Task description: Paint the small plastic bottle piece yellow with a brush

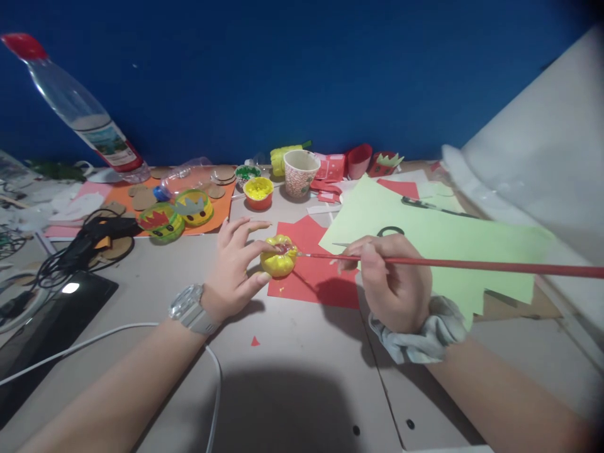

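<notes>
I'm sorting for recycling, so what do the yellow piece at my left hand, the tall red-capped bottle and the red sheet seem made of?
Yellow piece: probably plastic, glossy; its lobed surface catches bright highlights, though its coating may hide the base.
Tall bottle: likely plastic, clear and shiny; the blue wall shows through.
Red sheet: paper or thin card, matte; flat, without highlights.

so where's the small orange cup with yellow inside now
In the head view, the small orange cup is left of centre on the table, beyond the left hand and left of the patterned paper cup.
</notes>
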A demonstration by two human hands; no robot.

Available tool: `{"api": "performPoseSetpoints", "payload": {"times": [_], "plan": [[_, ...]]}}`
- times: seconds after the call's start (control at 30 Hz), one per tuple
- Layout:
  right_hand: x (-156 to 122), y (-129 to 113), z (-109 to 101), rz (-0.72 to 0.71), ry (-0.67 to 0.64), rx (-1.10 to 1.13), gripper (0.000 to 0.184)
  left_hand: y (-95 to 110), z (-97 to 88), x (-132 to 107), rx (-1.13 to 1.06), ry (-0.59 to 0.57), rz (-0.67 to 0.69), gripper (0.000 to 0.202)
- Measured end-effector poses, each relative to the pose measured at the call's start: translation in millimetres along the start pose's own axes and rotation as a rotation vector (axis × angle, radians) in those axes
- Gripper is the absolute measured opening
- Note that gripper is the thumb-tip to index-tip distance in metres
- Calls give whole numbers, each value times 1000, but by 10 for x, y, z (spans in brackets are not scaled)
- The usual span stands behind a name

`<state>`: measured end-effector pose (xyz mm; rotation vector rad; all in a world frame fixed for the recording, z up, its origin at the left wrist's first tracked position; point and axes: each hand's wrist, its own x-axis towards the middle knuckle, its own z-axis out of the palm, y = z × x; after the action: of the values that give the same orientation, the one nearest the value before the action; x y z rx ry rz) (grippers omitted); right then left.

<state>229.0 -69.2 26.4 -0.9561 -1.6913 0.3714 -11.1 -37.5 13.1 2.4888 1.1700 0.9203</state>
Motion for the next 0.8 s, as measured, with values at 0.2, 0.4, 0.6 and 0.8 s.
{"api": "performPoseSetpoints", "payload": {"times": [0.2,0.4,0.6,0.8], "plan": [[31,-12,-26,-107,-109,-98,17,-7,0,4,10,-1,3,69],[24,19,-33,-215,-75,29,15,-4,-2,7,4,4,5,70],[15,26,-25,-208,-58,-11,15,-8,-2,7,6,-5,-2,67],[32,-3,-39,-127,-74,-132,14,-6,6,4,1,-2,-5,65]]}}
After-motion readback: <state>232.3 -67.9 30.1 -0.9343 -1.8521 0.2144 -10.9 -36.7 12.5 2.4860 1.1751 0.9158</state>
